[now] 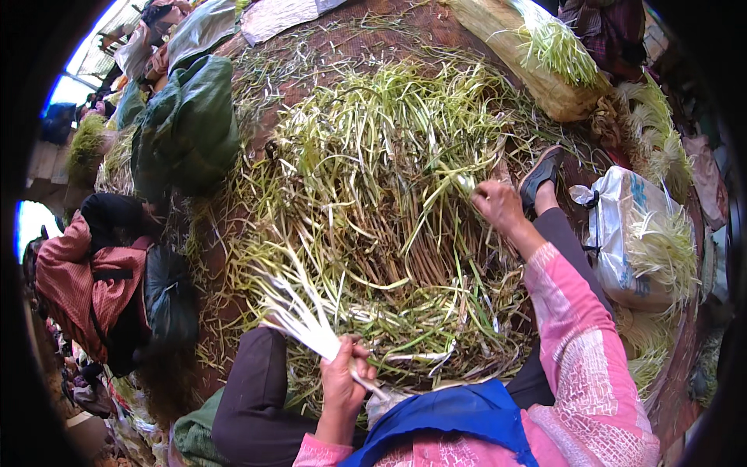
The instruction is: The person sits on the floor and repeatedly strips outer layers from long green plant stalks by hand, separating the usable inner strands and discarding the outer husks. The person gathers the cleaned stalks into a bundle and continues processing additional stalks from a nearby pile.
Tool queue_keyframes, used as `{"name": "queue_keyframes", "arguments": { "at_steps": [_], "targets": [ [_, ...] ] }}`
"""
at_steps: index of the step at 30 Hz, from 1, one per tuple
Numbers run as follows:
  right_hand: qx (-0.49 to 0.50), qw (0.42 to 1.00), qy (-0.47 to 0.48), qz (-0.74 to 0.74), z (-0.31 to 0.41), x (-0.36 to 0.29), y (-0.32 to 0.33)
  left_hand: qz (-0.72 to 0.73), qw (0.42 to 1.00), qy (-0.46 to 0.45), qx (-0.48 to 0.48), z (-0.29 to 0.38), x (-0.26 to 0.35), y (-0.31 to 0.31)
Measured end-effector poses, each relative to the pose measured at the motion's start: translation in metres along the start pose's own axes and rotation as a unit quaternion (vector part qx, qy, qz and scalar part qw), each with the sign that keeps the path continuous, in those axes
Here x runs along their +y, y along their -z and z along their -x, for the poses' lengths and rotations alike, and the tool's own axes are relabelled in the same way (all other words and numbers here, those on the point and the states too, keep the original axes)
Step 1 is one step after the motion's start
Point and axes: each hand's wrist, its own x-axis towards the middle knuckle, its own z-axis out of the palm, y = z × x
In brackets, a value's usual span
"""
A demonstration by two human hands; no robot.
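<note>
My left hand [345, 373] is closed around a bunch of white stalks [312, 321] whose pale green tips fan out up and to the left. My right hand [499, 203] reaches over the right side of a big heap of leafy stalks [379, 146], its fingers pinched near a few green leaves and a pale piece. Whether it grips them I cannot tell for sure. The heap has yellow-green leaves at its far side and brownish stems towards me. Loose leaves and trimmings [420, 333] lie between the heap and my lap, which a blue apron [461, 408] partly covers.
A plastic-wrapped bundle of pale stalks [618, 233] stands at the right; a long yellowish bundle [525, 64] lies at the upper right. A green sack [187, 128] stands upper left. Another person [105, 280] in a red checked top sits at the left. My shod foot [540, 175] rests beside the heap.
</note>
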Motion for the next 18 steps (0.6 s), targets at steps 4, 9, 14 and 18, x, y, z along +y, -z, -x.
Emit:
{"name": "queue_keyframes", "arguments": {
  "at_steps": [4,9,14,18],
  "targets": [
    [-0.031,0.984,0.135,-0.114,0.075,-0.099,0.028,-0.082,0.997,-0.001,-0.009,0.006,-0.015,0.000],
    [-0.139,0.963,0.144,-0.179,0.158,-0.184,0.039,-0.149,0.987,-0.040,-0.047,0.018,-0.028,0.004],
    [-0.166,0.957,0.105,-0.212,0.190,-0.213,0.031,-0.209,0.976,-0.037,-0.044,0.025,-0.029,0.011],
    [-0.312,0.852,-0.185,-0.379,0.182,-0.214,0.026,-0.234,0.968,-0.082,-0.034,0.026,-0.025,0.010]
  ]
}}
